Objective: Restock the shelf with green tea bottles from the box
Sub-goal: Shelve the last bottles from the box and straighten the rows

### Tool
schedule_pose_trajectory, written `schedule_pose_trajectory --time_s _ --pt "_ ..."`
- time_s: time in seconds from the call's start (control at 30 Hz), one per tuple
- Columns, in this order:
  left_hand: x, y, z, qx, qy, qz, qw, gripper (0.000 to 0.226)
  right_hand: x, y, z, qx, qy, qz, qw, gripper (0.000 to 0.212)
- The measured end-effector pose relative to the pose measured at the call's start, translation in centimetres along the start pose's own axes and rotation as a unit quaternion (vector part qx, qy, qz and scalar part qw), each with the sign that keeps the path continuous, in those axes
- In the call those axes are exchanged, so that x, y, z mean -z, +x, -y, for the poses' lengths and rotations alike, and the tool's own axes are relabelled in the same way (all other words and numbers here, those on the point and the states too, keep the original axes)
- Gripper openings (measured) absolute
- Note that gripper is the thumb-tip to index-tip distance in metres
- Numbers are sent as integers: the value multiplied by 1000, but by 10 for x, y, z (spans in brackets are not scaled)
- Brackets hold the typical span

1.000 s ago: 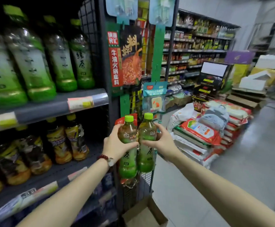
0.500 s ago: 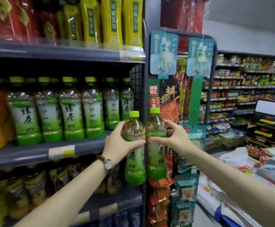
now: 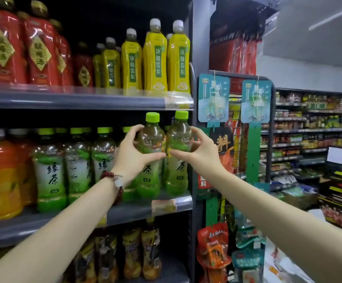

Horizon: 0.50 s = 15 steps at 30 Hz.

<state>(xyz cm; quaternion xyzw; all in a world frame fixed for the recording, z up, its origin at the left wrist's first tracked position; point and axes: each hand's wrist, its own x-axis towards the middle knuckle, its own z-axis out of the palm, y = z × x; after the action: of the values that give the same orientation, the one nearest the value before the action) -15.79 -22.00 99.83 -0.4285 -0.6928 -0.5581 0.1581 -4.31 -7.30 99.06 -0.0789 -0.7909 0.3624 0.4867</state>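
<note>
Step in hand: placement. The left hand (image 3: 132, 155) grips one clear plastic green tea bottle with a lime-green cap (image 3: 150, 158); its fingers (image 3: 134, 129) wrap the shoulder and the thumb crosses the front. The right hand (image 3: 201, 153) grips a second, matching green tea bottle (image 3: 177, 156) the same way. The two bottles touch side by side at the right end of the grey metal middle shelf (image 3: 129, 211), in front of the row of shelved green tea bottles (image 3: 49, 172). Whether their bases rest on the shelf or hang just above it cannot be told.

Orientation: each bottle's long axis is close to vertical, cap up, base down, printed label facing the viewer.

Next move, as a judgement: seat both bases flat at the shelf's front, keep the caps clear of the upper grey shelf edge (image 3: 84, 102), then release. The source box is not in view.
</note>
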Motion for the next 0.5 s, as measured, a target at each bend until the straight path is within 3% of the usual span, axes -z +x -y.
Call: schedule_pose_trajectory --time_s 0.23,0.5 --pt "-20 -3 14 5 -55 -50 997 82 -22 -2 -16 4 9 -65 998 70" --pt "-41 -5 26 4 -56 -78 995 77 -27 6 -39 -11 2 -52 999 69"
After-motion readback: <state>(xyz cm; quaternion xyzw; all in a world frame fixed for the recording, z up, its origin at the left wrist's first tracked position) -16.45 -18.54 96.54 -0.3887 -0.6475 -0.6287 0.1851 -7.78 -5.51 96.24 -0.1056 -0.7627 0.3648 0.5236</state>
